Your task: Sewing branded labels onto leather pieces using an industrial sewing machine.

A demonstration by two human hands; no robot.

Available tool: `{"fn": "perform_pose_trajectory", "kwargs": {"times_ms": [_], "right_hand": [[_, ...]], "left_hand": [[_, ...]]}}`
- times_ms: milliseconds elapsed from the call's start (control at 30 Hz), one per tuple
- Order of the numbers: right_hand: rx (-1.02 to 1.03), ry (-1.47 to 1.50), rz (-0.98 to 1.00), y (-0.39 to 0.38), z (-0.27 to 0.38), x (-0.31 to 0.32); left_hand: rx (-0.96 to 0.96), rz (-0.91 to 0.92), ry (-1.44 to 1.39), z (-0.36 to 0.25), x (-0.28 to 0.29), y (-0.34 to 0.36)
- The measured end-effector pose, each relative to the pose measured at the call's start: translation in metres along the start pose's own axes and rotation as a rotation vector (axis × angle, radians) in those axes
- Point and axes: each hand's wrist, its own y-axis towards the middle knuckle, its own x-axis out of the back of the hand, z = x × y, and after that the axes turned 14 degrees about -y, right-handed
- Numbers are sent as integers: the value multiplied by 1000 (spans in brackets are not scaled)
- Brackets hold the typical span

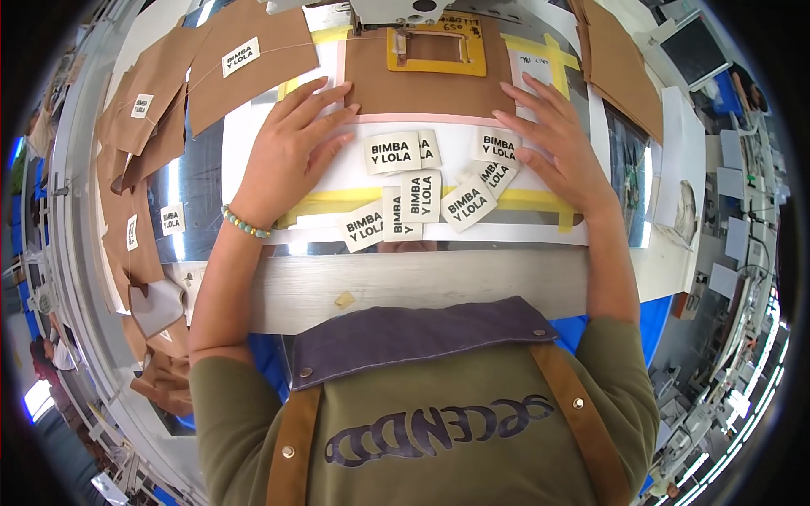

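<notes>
A brown fabric panel (pixel 422 93) lies flat beneath the head of a sewing machine (pixel 401 10). On its far part rests a yellow frame (pixel 437 67) with a rectangular opening. My left hand (pixel 297 139) lies with fingers spread, fingertips at the panel's left edge. At the right edge is my right hand (pixel 553 139), also spread, its fingertips on the panel's corner and its lower fingers beside a white label (pixel 498 145). Several more white printed labels (pixel 420 196) lie loosely, some overlapping, on the white sheet (pixel 329 179) between my hands. Neither hand grips anything.
Brown panels bearing white labels (pixel 253 63) lie at the left, some hanging over the table's side, with thread running across them. More brown panels (pixel 620 63) are stacked at the far right, near a dark screen (pixel 694 49). Yellow tape (pixel 363 200) borders the work area.
</notes>
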Motion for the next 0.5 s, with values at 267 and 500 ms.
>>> {"fn": "perform_pose_trajectory", "kwargs": {"times_ms": [267, 500], "right_hand": [[15, -20, -12, -2, -3, -1], [34, -14, -34, -3, 9, 15]], "left_hand": [[-23, -21, -45, 1, -1, 2], [-80, 31, -194, -28, 12, -4]]}}
